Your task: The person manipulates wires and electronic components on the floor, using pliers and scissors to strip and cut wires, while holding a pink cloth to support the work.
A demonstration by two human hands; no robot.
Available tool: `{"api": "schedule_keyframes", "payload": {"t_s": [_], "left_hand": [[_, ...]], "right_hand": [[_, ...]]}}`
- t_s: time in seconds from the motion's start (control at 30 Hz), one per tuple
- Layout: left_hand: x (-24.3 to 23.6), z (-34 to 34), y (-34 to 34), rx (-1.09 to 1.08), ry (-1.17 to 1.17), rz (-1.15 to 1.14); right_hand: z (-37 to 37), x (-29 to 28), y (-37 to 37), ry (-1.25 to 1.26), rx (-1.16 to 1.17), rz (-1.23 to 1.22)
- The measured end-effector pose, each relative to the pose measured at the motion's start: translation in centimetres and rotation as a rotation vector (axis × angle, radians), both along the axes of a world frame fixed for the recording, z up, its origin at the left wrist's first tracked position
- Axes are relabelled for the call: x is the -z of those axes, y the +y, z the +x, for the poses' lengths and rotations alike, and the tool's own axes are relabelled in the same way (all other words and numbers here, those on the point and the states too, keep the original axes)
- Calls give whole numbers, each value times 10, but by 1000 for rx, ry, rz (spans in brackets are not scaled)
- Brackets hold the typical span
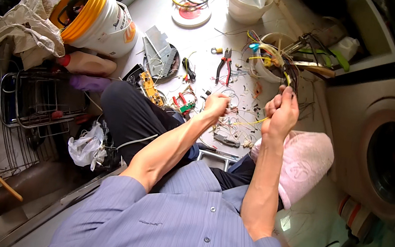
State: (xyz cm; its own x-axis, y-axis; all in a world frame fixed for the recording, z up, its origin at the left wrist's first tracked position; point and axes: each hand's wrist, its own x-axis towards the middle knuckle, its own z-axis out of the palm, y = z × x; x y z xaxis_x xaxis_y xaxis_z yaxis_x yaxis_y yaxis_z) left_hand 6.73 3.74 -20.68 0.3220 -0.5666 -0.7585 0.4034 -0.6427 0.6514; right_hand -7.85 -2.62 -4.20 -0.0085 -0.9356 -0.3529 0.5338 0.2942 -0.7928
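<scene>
My right hand (282,111) is closed round a bundle of wires (280,61), which rises from my fingers over a white bucket (262,72). A yellow wire (249,123) trails from beside that hand toward the left. My left hand (217,105) is closed low over the littered floor; what its fingers hold, if anything, is too small to make out. Beyond it lie red-handled pliers (224,67) and a small yellow padlock (217,50). Near its wrist are a green circuit board (187,107) and scattered wire scraps. A dark folding knife (226,140) rests closer to my legs.
A yellow-rimmed bucket (114,27), grey metal plates (159,55) and a yellow circuit board (151,88) stand or lie at left. A coiled cable (196,0) and a white bucket (244,7) are farther off. A washing machine (365,108) is at right; a pink towel (307,164) covers my knee.
</scene>
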Motion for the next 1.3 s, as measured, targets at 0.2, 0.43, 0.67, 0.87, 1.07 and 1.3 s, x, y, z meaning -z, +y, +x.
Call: {"api": "schedule_keyframes", "payload": {"t_s": [0.2, 0.43, 0.67, 0.87, 1.07, 1.3], "left_hand": [[95, 109, -6, 119, -641, 505], [137, 183, -20, 87, -788, 416], [157, 146, -43, 183, -864, 254], [163, 67, -58, 221, -705, 29], [180, 57, -33, 75, -366, 55], [196, 73, -36, 41, -257, 140]], "right_hand": [[18, 59, 40, 79, -151, 262], [21, 80, 37, 140, -125, 351], [21, 90, 27, 234, -116, 368], [15, 100, 26, 264, -110, 354], [3, 104, 20, 251, -44, 336], [-3, 102, 19, 266, -28, 337]]}}
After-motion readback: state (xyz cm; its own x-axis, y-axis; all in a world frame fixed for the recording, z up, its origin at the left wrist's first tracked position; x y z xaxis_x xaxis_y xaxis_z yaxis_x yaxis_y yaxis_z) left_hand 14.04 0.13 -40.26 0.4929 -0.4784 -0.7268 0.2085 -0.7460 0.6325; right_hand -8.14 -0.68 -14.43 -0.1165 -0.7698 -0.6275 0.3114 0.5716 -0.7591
